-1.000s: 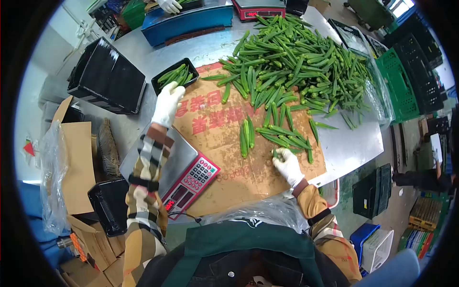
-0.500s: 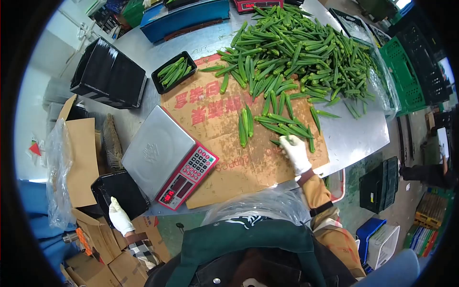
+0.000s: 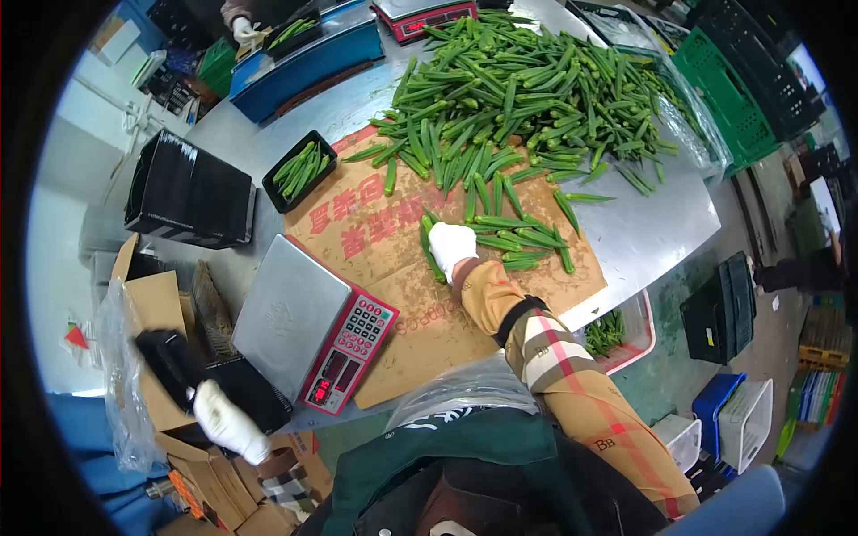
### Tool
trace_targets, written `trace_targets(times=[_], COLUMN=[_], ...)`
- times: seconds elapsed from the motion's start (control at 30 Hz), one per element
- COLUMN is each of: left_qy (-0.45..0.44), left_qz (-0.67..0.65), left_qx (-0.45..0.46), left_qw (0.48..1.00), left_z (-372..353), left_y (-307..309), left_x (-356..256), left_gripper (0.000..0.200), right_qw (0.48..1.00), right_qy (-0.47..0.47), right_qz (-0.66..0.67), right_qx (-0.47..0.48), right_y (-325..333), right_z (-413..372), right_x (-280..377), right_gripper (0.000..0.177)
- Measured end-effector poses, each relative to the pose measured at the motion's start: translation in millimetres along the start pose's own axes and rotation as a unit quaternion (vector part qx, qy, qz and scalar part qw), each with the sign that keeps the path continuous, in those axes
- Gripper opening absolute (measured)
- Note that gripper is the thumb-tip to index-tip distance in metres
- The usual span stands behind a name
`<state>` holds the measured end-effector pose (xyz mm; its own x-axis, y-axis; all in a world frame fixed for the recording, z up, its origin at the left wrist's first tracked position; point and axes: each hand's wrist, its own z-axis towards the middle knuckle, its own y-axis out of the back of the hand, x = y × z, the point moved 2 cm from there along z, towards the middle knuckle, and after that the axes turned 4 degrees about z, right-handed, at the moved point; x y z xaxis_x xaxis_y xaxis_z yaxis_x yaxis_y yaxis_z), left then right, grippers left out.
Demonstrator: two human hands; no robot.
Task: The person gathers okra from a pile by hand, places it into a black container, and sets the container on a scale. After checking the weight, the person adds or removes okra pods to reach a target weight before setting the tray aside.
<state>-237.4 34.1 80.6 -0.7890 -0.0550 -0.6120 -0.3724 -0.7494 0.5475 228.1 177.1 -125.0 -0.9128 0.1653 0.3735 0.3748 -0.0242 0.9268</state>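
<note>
My right hand (image 3: 453, 246), in a white glove, is closed at a small bunch of okra pods (image 3: 433, 255) on the flattened cardboard (image 3: 402, 308). Its fingertips are partly hidden behind the hand. Just right of it, several more okra pods (image 3: 518, 237) lie loose. At lower left, my gloved left hand (image 3: 228, 422) grips the edge of a black plastic tray (image 3: 165, 362), tilted and slightly blurred. More black trays (image 3: 250, 393) sit under and beside it. A black tray of okra (image 3: 301, 171) rests at the cardboard's upper left corner.
A large okra heap (image 3: 536, 98) covers the back of the metal table. The digital scale (image 3: 295, 313) stands between my hands. A tall black stack (image 3: 192, 192) is at the left, green crates (image 3: 724, 98) at the right. Another person's gloved hand (image 3: 246, 33) shows at the top.
My right hand has moved left from the loose pods to the small bunch. My left hand has lifted a black tray from the stack. The view has shifted slightly.
</note>
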Motion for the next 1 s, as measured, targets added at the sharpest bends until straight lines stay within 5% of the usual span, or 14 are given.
trace_targets(times=[0.1,0.17,0.23,0.37,0.5,0.7,0.8,0.83,0.87,0.9,0.97,1.0], left_qy=[-0.046,-0.2,-0.194,-0.142,-0.118,-0.084,0.008,0.027,0.028,0.028,0.045,0.064], left_qz=[0.031,0.182,0.201,0.165,0.055,-0.109,-0.196,-0.231,-0.24,-0.249,-0.251,-0.243], left_qx=[0.174,0.323,0.319,0.253,0.263,0.36,0.456,0.476,0.487,0.498,0.532,0.556], left_qw=[0.983,0.907,0.905,0.943,0.956,0.923,0.868,0.848,0.839,0.83,0.807,0.792], left_z=[-39.2,-52.2,-66.5,-62.7,-60.4,-78.4,-82.1,-84.8,-87.7,-90.9,-102.4,-117.3], left_y=[-63.6,-83.5,-86.3,-70.8,-77.8,-139.7,-178.1,-194.5,-209.1,-223.7,-266.0,-297.6], left_x=[-39.3,-38.7,-34.6,-69.9,-107.0,-165.2,-189.5,-188.5,-189.4,-190.9,-182.4,-171.3], left_gripper=[0.014,0.019,0.025,0.034,0.029,0.027,0.031,0.031,0.03,0.029,0.029,0.03], right_qw=[0.998,0.999,0.995,0.996,0.998,0.968,0.897,0.935,0.963,0.948,0.99,0.972], right_qy=[0.03,0.029,0.017,0.059,0.027,-0.05,-0.089,-0.053,-0.05,-0.148,-0.076,-0.177], right_qz=[0.006,0.007,0.024,-0.06,-0.007,0.236,0.427,0.349,0.264,0.229,0.109,0.152], right_qx=[0.063,-0.03,-0.097,0.037,0.057,0.07,0.073,-0.004,0.019,0.164,0.053,0.035], right_y=[18.7,8.9,4.4,6.1,10.5,47.2,116.8,125.2,143.6,164.5,178.8,185.2], right_z=[1.7,0.4,-1.1,-0.9,0.4,-44.8,-119.5,-145.5,-171.6,-192.9,-242.6,-241.6], right_x=[1.4,4.0,6.7,19.3,21.0,-33.9,-93.4,-128.0,-162.6,-192.2,-242.0,-245.7], right_gripper=[0.025,0.014,0.008,0.009,0.015,0.041,0.051,0.048,0.047,0.043,0.028,0.029])
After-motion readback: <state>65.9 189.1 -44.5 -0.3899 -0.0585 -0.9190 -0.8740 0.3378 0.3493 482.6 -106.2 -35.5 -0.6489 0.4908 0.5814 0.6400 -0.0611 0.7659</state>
